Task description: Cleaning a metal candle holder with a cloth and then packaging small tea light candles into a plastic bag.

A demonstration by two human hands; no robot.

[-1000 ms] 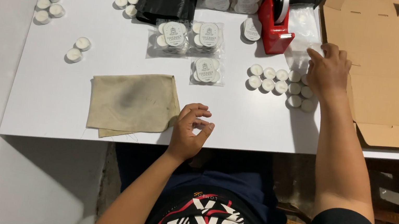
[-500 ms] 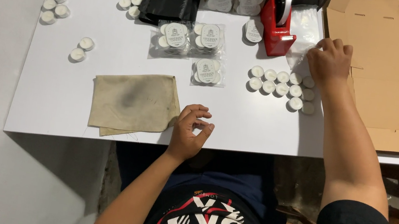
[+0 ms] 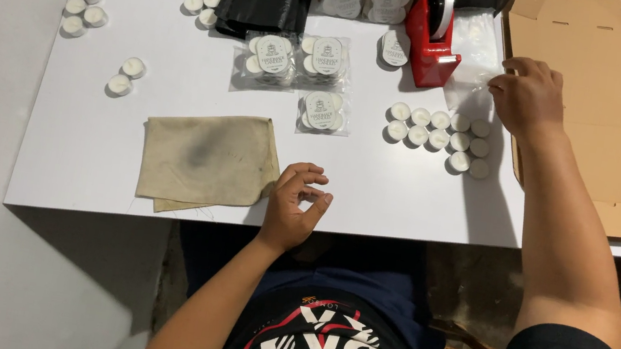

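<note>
In the upper right of the frame, the right hand (image 3: 530, 96) pinches a clear bag (image 3: 476, 68) by its edge, fingers (image 3: 505, 80) closed on it, beside the red tape dispenser (image 3: 432, 33). Just below lie loose candles (image 3: 438, 132). The left hand (image 3: 294, 205) rests at the table (image 3: 83, 157) edge, low centre, fingers loosely curled, empty, beside a cloth (image 3: 207, 155).

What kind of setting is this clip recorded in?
Probably a small home or workshop packing station for tealight candles. A white table holds loose tealights, sealed clear packs of them, a red tape dispenser and a flat cardboard box.
</note>
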